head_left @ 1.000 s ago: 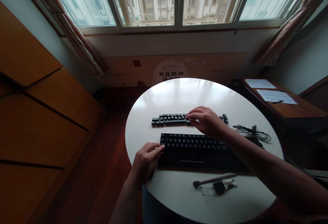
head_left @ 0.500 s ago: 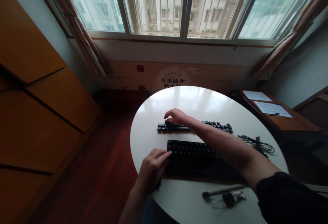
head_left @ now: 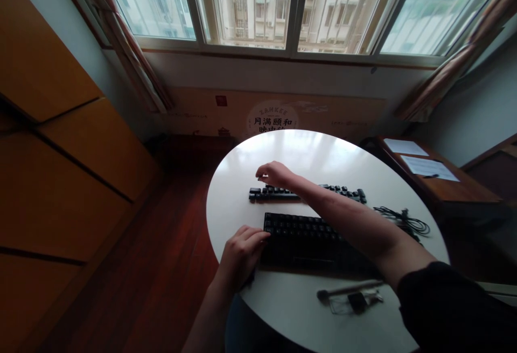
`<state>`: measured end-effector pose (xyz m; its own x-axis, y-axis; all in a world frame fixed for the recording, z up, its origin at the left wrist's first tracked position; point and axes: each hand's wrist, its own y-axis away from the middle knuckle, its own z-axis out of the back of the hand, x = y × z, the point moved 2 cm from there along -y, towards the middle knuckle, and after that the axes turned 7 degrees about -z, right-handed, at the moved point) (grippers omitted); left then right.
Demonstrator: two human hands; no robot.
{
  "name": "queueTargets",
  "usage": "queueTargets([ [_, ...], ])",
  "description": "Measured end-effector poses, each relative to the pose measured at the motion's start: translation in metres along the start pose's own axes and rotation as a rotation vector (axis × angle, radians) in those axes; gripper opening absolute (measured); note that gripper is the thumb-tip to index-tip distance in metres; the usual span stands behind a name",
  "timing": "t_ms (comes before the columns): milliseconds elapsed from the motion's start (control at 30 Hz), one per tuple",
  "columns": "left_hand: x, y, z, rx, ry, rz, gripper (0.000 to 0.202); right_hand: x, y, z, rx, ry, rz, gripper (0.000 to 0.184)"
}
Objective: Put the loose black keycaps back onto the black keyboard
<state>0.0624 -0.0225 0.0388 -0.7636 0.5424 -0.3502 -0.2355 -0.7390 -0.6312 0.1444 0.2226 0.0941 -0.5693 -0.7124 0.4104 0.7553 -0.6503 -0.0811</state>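
Observation:
A black keyboard (head_left: 315, 234) lies on a round white table (head_left: 307, 151). Behind it runs a row of loose black keycaps (head_left: 343, 191). My right hand (head_left: 274, 173) reaches across the keyboard to the left end of that row, fingers curled down over the keycaps; whether it holds one is hidden. My left hand (head_left: 242, 253) grips the keyboard's near left corner, fingers resting on its edge.
A coiled black cable (head_left: 404, 221) lies at the table's right. A thin brush (head_left: 347, 291) and a small wire tool (head_left: 355, 302) sit near the front edge. A low wooden desk with papers (head_left: 420, 167) stands right; wooden cabinets (head_left: 60, 154) line the left.
My right hand moved from the right part of the keycap row across to its left end. My left hand stayed on the keyboard's corner.

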Motion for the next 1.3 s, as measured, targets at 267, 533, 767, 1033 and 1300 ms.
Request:
queueTargets([
  [267,0.002,-0.002,0.001,0.047,-0.009,-0.024,0.016,-0.001,0.124,0.042,-0.250,-0.341,0.112,0.009],
  [533,-0.004,-0.022,0.014,0.236,-0.137,-0.122,0.019,-0.027,0.216,0.031,-0.200,-0.463,-0.021,0.011],
  [767,-0.010,-0.031,0.016,0.314,-0.269,-0.161,0.022,0.005,0.211,0.021,-0.181,-0.314,0.049,0.010],
  [1033,-0.004,-0.022,0.011,0.295,-0.302,-0.199,0.025,0.028,0.184,-0.017,-0.090,-0.149,0.120,0.011],
  [1300,-0.004,-0.017,0.010,0.284,-0.276,-0.208,0.024,0.032,0.186,-0.027,-0.097,-0.053,0.209,0.013],
])
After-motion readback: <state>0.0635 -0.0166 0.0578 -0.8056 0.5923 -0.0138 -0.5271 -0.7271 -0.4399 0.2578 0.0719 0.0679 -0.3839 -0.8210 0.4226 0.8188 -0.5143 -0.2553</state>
